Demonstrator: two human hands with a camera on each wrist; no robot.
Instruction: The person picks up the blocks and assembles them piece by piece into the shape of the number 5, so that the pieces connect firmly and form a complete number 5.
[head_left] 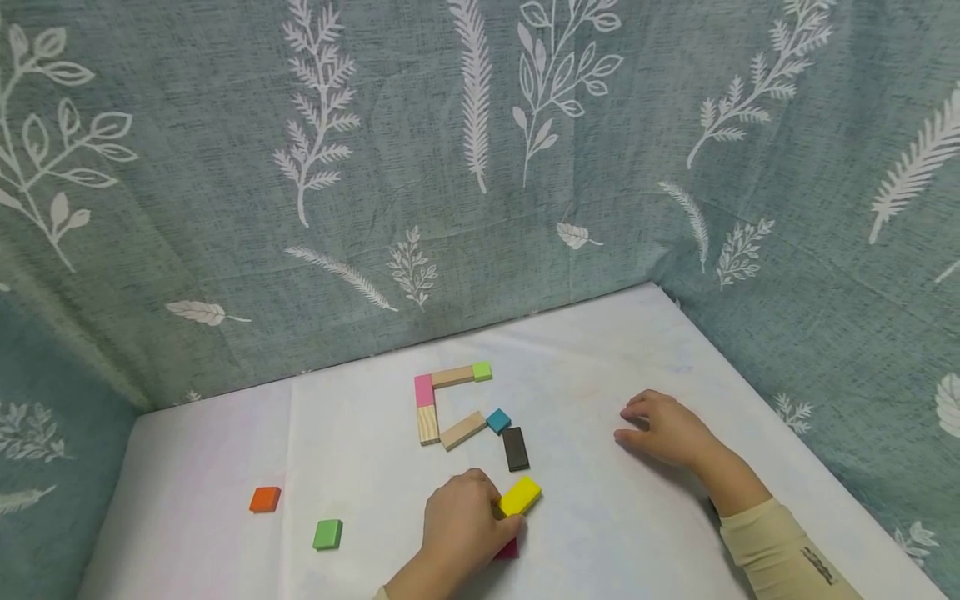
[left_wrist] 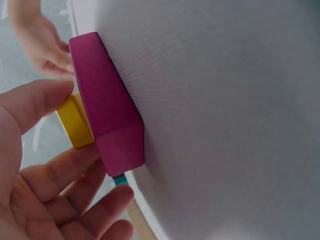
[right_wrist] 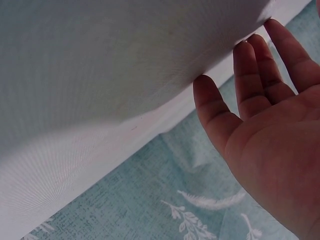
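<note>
My left hand (head_left: 463, 518) is at the near middle of the table, its thumb and forefinger pinching a yellow block (head_left: 522, 494). In the left wrist view that yellow block (left_wrist: 76, 121) shows between the fingertips. A magenta block (left_wrist: 107, 102) lies on the table nearer that camera; the hand covers most of it from above. To the right, my right hand (head_left: 663, 429) rests its fingertips on the white table, fingers loosely bent and holding nothing. Just beyond the yellow block sits a black block (head_left: 516, 448), beside a small blue block (head_left: 498, 421).
An angular line of blocks continues from the blue one: a plain wooden block (head_left: 463, 430), a wood-grain one (head_left: 427, 424), a pink one (head_left: 424, 390), another wooden one (head_left: 452, 377) and a lime cube (head_left: 482, 371). Leftward lie orange (head_left: 265, 499) and green (head_left: 327, 534) blocks. Curtains (head_left: 420, 167) border the table.
</note>
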